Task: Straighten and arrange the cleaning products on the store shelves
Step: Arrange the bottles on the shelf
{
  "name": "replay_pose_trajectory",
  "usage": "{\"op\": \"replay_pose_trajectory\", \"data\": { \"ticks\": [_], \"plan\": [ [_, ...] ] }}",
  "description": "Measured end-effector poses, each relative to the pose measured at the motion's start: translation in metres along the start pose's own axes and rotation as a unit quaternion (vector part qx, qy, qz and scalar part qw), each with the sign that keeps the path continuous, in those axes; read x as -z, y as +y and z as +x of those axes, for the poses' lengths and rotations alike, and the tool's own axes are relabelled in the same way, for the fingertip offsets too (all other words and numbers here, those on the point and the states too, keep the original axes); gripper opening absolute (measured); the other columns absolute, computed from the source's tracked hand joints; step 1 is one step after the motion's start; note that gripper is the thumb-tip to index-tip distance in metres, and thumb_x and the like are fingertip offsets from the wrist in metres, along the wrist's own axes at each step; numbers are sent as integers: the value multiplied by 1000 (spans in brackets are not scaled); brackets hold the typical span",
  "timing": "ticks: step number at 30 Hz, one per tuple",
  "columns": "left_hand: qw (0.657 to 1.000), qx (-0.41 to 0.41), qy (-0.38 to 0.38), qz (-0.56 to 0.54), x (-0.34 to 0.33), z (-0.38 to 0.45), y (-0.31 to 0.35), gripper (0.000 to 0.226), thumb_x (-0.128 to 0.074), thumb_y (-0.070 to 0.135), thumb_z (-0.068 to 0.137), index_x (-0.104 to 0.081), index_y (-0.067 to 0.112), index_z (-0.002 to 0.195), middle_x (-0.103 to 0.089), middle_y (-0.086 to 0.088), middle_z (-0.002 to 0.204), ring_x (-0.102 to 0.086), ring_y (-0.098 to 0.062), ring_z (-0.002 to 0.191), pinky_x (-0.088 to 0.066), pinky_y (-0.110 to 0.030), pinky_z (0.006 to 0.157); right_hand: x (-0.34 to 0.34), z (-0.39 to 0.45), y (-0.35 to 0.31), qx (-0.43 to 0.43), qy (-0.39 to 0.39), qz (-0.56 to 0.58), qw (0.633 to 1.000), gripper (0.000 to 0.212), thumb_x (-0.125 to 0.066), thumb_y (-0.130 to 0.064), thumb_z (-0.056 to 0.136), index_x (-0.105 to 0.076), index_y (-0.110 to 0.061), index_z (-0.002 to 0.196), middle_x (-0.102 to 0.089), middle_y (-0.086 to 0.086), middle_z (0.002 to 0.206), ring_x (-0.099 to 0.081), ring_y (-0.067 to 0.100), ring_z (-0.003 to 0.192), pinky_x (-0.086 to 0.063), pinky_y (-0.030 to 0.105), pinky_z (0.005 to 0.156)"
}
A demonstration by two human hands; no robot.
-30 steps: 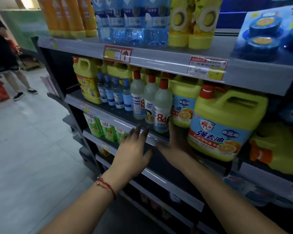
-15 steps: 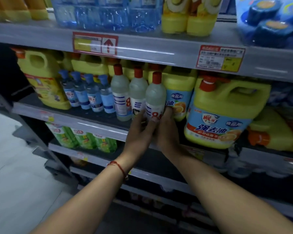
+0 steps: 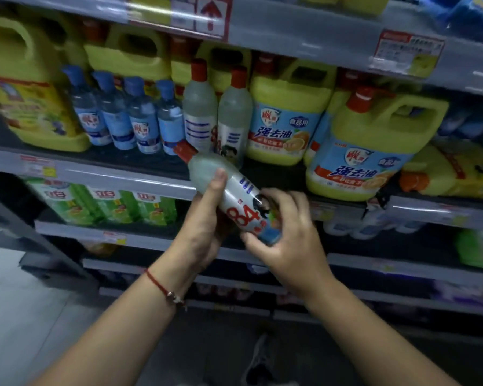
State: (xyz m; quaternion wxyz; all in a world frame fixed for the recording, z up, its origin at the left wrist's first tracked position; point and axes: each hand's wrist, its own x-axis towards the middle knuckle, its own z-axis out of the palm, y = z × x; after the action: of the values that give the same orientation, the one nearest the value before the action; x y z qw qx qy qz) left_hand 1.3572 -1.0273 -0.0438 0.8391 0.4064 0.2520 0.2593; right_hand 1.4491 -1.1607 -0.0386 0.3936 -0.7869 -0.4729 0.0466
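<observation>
A clear "84" disinfectant bottle (image 3: 236, 196) with a red cap is off the shelf, tilted with its cap up and to the left. My left hand (image 3: 204, 229) grips its upper body, thumb on the front. My right hand (image 3: 287, 235) holds its lower end. Two matching red-capped bottles (image 3: 200, 107) still stand upright on the middle shelf (image 3: 101, 174), just behind the held one.
Small blue-capped bottles (image 3: 129, 115) stand left of the clear ones. Large yellow detergent jugs (image 3: 368, 146) fill the rest of that shelf. Green packs (image 3: 109, 204) sit one shelf down. Price tags line the shelf edges. Grey floor lies at the lower left.
Both hands closed on the rightmost "84" bottle, pulled it off the shelf toward me and tilted it. The view moved closer to the shelves.
</observation>
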Motion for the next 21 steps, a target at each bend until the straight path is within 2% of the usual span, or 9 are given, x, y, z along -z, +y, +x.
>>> {"op": "replay_pose_trajectory", "data": {
  "ticks": [3, 5, 7, 10, 13, 15, 16, 18, 21],
  "plan": [
    [999, 47, 13, 4, 6, -15, -20, 95, -68, 75, 74, -53, 8, 140, -72, -15, 111, -72, -27, 95, -62, -41, 71, 5, -35, -7, -115, -43, 64, 990, 66, -81, -44, 73, -48, -39, 130, -50, -21, 120, -57, -7, 103, -49, 7, 79],
    [997, 77, 15, -5, 10, -24, -34, 76, -51, 65, 84, -58, 9, 135, -72, -16, 117, -68, -33, 107, -58, -47, 86, 9, -52, -4, -201, -49, 143, 968, 65, -82, -50, 62, -55, -40, 121, -63, -18, 113, -66, -2, 96, -55, 18, 75],
    [994, 104, 10, -12, 12, -28, -48, 67, -53, 60, 89, -60, 10, 132, -70, -20, 126, -66, -35, 115, -53, -48, 97, 12, -66, -1, -281, -44, 227, 931, 67, -80, -51, 52, -62, -33, 114, -71, -10, 107, -71, 3, 90, -54, 20, 71],
    [987, 154, -9, -34, 9, -34, -67, 81, -72, 50, 80, -49, 5, 143, -69, -18, 114, -69, -29, 96, -60, -40, 79, 11, -89, 1, -388, -38, 388, 835, 68, -82, -42, 52, -66, -16, 113, -74, 9, 107, -72, 19, 86, -57, 30, 70],
    [986, 153, -60, 29, -2, -38, -81, 84, -74, 46, 73, -45, 7, 142, -66, -17, 114, -69, -29, 92, -61, -37, 67, 13, -107, 1, -483, -25, 550, 681, 47, -77, -29, 70, -71, -7, 111, -73, 20, 102, -70, 30, 81, -60, 40, 66],
    [981, 105, -74, 143, -12, -38, -89, 67, -75, 42, 80, -46, 20, 136, -70, -9, 117, -73, -25, 98, -61, -41, 79, 13, -115, 6, -537, -21, 605, 587, 40, -68, -36, 77, -78, -8, 104, -73, 18, 99, -70, 30, 79, -61, 39, 63],
    [974, 77, -77, 201, -18, -39, -91, 62, -78, 41, 84, -46, 26, 135, -70, -2, 118, -73, -18, 101, -60, -40, 87, 11, -121, 12, -557, -8, 617, 556, 43, -65, -42, 78, -80, -8, 102, -74, 17, 100, -70, 30, 80, -62, 38, 62],
    [955, 28, -97, 279, -32, -43, -93, 57, -79, 35, 88, -43, 38, 132, -65, 16, 114, -68, 4, 100, -57, -23, 88, 7, -131, 23, -579, 19, 630, 517, 51, -63, -50, 83, -77, -10, 111, -74, 16, 107, -71, 31, 87, -63, 40, 62],
    [924, -19, -162, 346, -53, -52, -100, 73, -81, 31, 85, -33, 50, 136, -56, 33, 117, -57, 20, 105, -49, -5, 86, 4, -143, 36, -583, 62, 656, 475, 53, -62, -53, 90, -70, -14, 126, -72, 16, 120, -73, 31, 97, -63, 43, 70]
  ]
}}
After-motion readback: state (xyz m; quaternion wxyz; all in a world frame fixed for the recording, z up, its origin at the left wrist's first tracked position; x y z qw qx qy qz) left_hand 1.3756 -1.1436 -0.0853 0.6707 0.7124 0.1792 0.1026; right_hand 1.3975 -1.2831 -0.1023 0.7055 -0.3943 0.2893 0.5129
